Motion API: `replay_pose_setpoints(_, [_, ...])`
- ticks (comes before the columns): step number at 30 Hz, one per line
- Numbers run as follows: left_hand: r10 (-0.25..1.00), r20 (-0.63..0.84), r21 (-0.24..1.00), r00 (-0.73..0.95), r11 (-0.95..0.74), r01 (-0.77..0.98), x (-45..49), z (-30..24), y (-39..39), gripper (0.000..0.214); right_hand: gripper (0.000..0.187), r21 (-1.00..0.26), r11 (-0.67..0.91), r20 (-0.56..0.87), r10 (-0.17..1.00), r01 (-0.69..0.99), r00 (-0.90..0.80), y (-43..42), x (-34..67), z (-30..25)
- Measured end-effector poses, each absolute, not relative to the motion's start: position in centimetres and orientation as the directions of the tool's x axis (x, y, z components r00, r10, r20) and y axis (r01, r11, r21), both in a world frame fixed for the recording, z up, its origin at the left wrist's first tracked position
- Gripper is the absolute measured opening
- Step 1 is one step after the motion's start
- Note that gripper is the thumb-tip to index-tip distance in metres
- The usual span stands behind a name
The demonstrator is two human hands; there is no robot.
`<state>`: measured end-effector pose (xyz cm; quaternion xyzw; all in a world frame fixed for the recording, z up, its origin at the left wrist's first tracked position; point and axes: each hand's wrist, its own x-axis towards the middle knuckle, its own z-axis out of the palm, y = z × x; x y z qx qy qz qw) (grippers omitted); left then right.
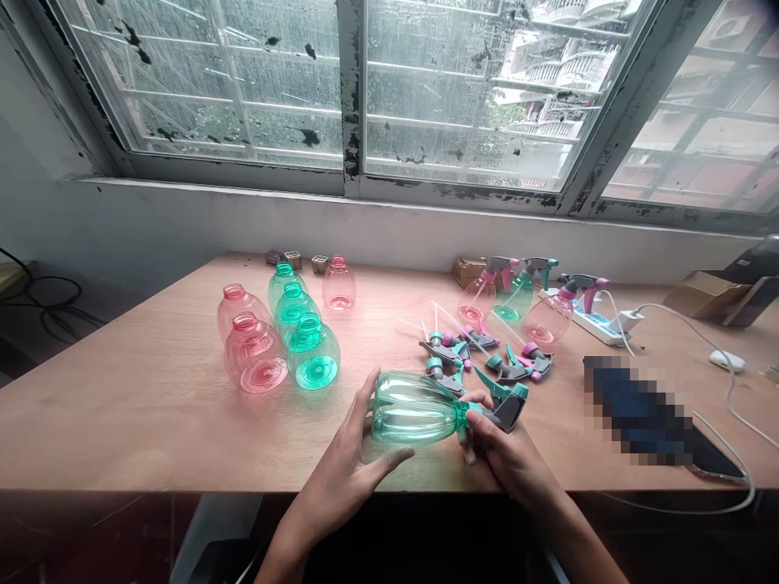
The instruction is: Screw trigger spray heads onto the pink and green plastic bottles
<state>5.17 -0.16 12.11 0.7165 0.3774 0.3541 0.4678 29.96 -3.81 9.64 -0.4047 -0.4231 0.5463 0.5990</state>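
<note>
A clear green spray bottle (pixel 409 410) lies sideways just above the near edge of the wooden table (pixel 152 405). My left hand (pixel 350 466) cups its base, thumb and fingers around the body. My right hand (pixel 502 450) grips the bottle's neck, where a grey and green trigger sprayer head (pixel 505 405) sits. Several loose trigger heads (pixel 475 357) with dip tubes lie just beyond the bottle.
Several empty pink and green bottles (pixel 280 341) lie at the left. Three bottles fitted with sprayers (pixel 517 296) lie at the back right. A power strip (pixel 600 324), white cables, a dark blurred device (pixel 651 414) and a cardboard box (pixel 699 296) occupy the right side.
</note>
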Motion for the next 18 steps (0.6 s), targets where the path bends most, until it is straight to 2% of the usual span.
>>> replay_pose_setpoints(18, [0.869, 0.171, 0.919, 0.465, -0.311, 0.244, 5.15, 12.13, -0.07, 0.088, 0.029, -0.952, 0.078, 0.074, 0.997, -0.296, 0.028, -3.79, 30.27, 9.26])
